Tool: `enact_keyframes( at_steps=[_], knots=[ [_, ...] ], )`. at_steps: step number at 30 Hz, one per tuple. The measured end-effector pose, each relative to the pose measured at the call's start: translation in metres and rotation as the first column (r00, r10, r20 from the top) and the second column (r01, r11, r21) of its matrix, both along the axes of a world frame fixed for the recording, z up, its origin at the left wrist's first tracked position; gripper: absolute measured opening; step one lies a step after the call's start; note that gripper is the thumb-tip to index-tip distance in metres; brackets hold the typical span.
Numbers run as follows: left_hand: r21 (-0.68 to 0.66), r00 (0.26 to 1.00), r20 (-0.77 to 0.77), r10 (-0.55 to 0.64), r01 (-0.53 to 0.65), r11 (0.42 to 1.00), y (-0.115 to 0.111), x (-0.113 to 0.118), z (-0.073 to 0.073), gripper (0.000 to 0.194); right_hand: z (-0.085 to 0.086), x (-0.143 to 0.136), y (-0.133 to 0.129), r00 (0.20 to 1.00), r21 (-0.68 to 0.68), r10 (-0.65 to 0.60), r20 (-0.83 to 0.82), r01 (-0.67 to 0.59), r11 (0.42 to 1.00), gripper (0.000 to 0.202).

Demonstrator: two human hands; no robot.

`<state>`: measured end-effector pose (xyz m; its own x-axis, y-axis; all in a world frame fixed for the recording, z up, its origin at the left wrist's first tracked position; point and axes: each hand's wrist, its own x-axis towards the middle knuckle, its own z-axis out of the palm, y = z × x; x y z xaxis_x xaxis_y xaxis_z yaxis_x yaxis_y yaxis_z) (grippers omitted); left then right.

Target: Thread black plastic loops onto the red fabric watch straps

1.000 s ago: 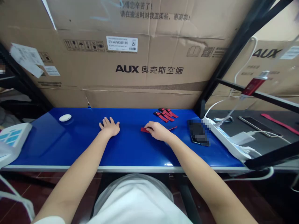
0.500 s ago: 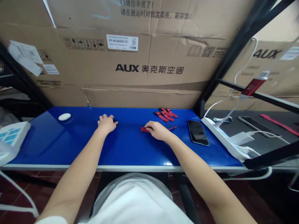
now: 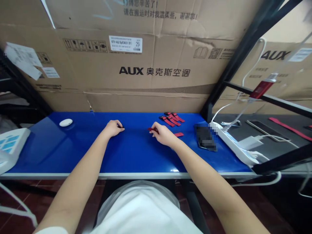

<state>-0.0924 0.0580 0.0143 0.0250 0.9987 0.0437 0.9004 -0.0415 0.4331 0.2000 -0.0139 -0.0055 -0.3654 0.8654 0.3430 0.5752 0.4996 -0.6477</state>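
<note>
A small black piece (image 3: 119,126), perhaps a buckle, shows at the fingertips of my left hand (image 3: 114,128), which is closed in a pinch just above the blue table. It is too small to name surely. My right hand (image 3: 161,132) is closed on a red strap (image 3: 151,129); one end sticks out past the fingertips, and a red tail (image 3: 179,134) shows beyond the wrist. Farther back, several red straps with black buckles (image 3: 172,120) lie in a loose bunch. The two hands are apart, with blue tabletop (image 3: 136,149) between them.
A dark phone (image 3: 206,138) and a white power strip (image 3: 234,144) with plugs lie to the right. At the left are a white oval object (image 3: 65,123) and a white device (image 3: 13,148). A large cardboard box (image 3: 156,58) stands behind, beside a black frame (image 3: 224,71).
My left hand has drawn its spread fingers together into a pinch. The right hand has lifted and turned the strap slightly; its tail has shifted. The view has moved a little.
</note>
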Motion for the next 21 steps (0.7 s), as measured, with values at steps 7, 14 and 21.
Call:
enact_keyframes(
  at_steps=[7,14,21],
  knots=[
    [0.053,0.995,0.093,0.017,-0.022,0.998,0.0,0.005,0.001,0.011,0.002,-0.002,0.0,1.0,-0.002,-0.006,0.003,0.006,1.0,0.018],
    [0.124,0.979,0.2,-0.048,0.023,0.992,-0.001,0.019,-0.004,0.007,0.01,-0.01,-0.007,0.999,-0.071,-0.01,0.038,0.013,0.997,0.032],
    [0.161,0.766,0.631,-0.123,0.025,0.987,-0.014,0.046,0.001,0.019,0.013,-0.011,-0.005,0.993,-0.118,0.045,-0.106,-0.057,0.991,0.033]
  ],
)
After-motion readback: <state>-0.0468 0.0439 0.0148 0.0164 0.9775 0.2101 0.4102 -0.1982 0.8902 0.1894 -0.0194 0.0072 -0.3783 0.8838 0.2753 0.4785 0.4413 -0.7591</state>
